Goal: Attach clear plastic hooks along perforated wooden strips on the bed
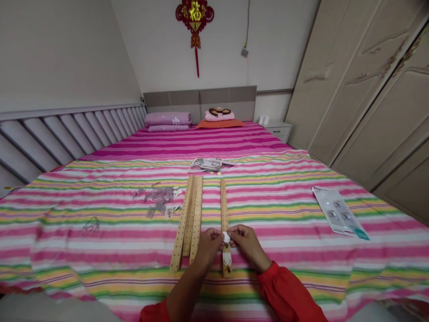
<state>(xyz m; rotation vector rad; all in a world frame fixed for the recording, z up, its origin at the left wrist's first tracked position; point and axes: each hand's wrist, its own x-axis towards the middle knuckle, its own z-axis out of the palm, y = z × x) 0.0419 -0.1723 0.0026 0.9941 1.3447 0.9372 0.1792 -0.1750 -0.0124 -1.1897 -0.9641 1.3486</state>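
A single wooden strip with holes (224, 210) lies lengthwise on the striped bedspread in front of me. Over its near part, my left hand (212, 243) and my right hand (244, 239) pinch a small white tag-like piece (226, 237) from both sides. Its exact kind is too small to make out. Closer to me, a second white piece (227, 258) rests on the same strip, with a small dark metal bit at its lower end. Left of my hands lie several more wooden strips with holes (182, 228), side by side.
Small clear plastic packets (161, 195) are scattered left of the strips, near a thin loop of cord (91, 224). A clear blister pack (340, 212) lies far right. Beyond the strips sits a pile of packaging (208, 165). Wardrobe doors (368, 89) stand along the right.
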